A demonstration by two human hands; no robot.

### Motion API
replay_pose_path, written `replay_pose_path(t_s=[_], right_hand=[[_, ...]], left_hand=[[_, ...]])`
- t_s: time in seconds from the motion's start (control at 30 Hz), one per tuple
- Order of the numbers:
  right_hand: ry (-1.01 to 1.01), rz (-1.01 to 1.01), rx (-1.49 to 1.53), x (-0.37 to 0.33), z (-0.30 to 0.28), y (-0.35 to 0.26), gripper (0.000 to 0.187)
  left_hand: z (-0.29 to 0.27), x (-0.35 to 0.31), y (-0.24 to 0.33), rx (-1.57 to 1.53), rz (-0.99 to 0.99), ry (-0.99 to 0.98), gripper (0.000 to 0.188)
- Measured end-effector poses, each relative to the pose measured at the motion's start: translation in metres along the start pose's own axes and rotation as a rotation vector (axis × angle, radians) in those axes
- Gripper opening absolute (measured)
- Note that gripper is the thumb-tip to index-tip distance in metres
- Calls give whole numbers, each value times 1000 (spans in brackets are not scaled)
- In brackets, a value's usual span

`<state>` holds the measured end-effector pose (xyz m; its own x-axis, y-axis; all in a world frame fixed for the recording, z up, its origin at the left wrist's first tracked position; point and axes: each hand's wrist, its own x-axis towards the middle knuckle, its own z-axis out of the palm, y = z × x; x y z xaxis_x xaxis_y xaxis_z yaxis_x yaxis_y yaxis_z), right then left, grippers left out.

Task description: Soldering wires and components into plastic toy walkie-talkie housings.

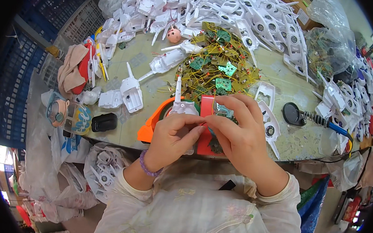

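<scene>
Over the near edge of the table my two hands meet, fingertip to fingertip. My left hand, with a purple bead bracelet at the wrist, pinches thumb against forefinger. My right hand also pinches, its fingers curled. What sits between the fingertips is too small and covered to make out; a thin yellow wire runs up close by. Beneath the hands lies a red block-like piece. A white plastic shell with a long prong stands behind my left hand. A small circuit board shows under my right fingers.
A pile of wired circuit boards lies ahead, white plastic shells heaped beyond. An orange curved holder is left of my hands. Right: a soldering iron with coiled holder. Left: a bottle and black tray.
</scene>
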<state>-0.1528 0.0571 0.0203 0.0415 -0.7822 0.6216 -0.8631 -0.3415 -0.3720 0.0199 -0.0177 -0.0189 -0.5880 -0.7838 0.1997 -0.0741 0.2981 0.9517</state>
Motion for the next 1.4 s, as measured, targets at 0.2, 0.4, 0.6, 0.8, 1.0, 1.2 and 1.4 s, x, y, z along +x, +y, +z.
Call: replay_pose_path(t_s=[0.2, 0.4, 0.6, 0.8, 1.0, 1.2, 1.4], right_hand=[[35, 35, 17, -4, 6, 5, 23], [33, 60, 106, -3, 8, 8, 20], [46, 81, 155, -3, 4, 0, 19], [-84, -127, 86, -29, -4, -25, 22], [-166, -109, 222, -38, -10, -21, 22], [26, 77, 121, -22, -13, 5, 17], [-10, 57, 134, -16, -4, 11, 18]], left_hand=[[0, -2, 3, -16, -15, 12, 14], [0, -2, 3, -106, -26, -23, 10], [4, -2, 3, -231, -48, 60, 11], [4, 2, 11, -201, -113, 65, 9], [8, 1, 12, -109, -52, 79, 6], [10, -2, 11, 65, 3, 76, 8], [9, -1, 9, 161, 72, 77, 12]])
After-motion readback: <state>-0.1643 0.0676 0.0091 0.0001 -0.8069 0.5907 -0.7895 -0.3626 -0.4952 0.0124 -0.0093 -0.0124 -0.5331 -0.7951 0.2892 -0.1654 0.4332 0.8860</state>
